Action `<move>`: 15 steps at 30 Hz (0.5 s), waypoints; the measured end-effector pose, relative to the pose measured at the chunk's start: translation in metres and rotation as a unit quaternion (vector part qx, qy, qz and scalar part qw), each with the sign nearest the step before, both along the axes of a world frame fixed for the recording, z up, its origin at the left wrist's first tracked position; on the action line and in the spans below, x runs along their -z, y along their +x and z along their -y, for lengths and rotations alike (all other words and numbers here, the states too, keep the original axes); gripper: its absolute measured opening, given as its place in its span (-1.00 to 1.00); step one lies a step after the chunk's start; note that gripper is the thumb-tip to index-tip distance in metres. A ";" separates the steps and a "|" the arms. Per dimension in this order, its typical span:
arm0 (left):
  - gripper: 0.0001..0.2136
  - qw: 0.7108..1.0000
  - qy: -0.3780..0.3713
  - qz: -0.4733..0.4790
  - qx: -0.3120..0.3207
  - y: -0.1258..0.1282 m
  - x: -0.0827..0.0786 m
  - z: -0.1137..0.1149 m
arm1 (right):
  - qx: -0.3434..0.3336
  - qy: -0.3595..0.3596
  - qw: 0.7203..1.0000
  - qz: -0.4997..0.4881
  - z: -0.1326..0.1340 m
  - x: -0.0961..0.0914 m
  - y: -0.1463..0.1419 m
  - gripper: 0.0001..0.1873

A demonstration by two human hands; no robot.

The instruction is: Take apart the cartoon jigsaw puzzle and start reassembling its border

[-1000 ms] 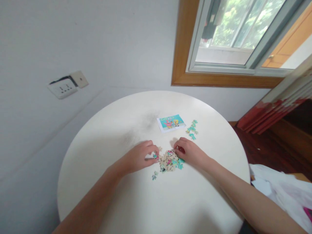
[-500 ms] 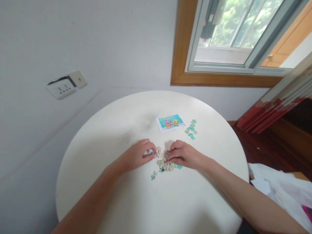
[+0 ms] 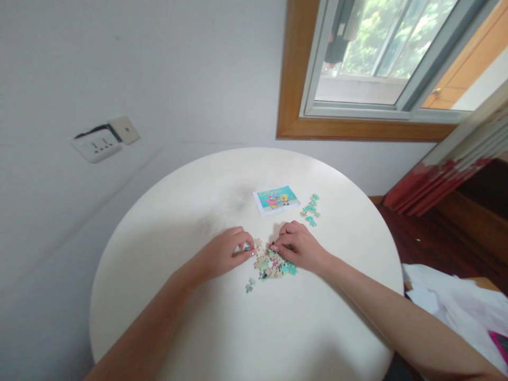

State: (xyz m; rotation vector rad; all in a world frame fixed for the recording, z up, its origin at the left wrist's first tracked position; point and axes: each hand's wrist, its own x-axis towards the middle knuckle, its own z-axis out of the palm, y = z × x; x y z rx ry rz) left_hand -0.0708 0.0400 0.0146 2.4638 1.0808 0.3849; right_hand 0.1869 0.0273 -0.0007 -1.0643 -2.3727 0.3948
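A loose heap of jigsaw puzzle pieces (image 3: pixel 272 267), some beige side up and some teal, lies between my hands. My left hand (image 3: pixel 230 248) is at the heap's left edge, thumb and fingers pinched on a small puzzle piece (image 3: pixel 247 248). At the heap's upper right, my right hand (image 3: pixel 297 244) has its thumb and forefinger closed at a dark and pink puzzle piece (image 3: pixel 272 246), partly hidden by the fingertips. One stray piece (image 3: pixel 250 286) lies just below the heap. Beyond my hands is a picture card (image 3: pixel 277 200) with a pink and a yellow cartoon figure.
A second cluster of teal pieces (image 3: pixel 310 210) lies right of the card. Everything rests on a round white table (image 3: pixel 159 307) against the wall. White bags or papers (image 3: pixel 452 307) are beside the table at right, below a red and white curtain (image 3: pixel 424 180).
My right hand has moved slightly up, uncovering pink and teal pieces in the heap. My left hand keeps its pinch in nearly the same place.
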 end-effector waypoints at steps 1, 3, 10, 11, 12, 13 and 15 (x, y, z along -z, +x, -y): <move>-0.90 1.000 0.002 0.000 0.001 0.000 0.000 0.000 | 0.002 0.002 1.000 0.000 0.000 0.000 0.000 -0.81; -0.89 1.000 0.006 0.000 0.002 0.000 0.000 0.000 | 0.006 0.007 1.000 0.002 -0.001 0.000 0.001 -0.81; -0.87 1.000 0.001 -0.001 0.000 0.000 -0.003 0.002 | 0.024 0.034 0.999 -0.003 0.003 -0.005 -0.001 -0.82; -0.86 1.000 0.000 -0.001 0.001 0.001 -0.003 0.002 | 0.024 0.028 0.999 -0.019 0.003 -0.005 -0.002 -0.82; -0.86 1.000 0.000 -0.001 0.001 0.001 -0.003 0.002 | 0.026 0.016 0.999 -0.042 0.001 -0.004 -0.002 -0.83; -0.85 1.000 -0.001 -0.001 0.001 0.001 -0.004 0.003 | 0.036 0.004 0.997 -0.070 -0.001 -0.003 -0.001 -0.83; -0.85 1.000 -0.005 -0.004 0.002 0.001 -0.005 0.003 | 0.072 -0.012 0.990 -0.120 -0.009 0.000 0.006 -0.83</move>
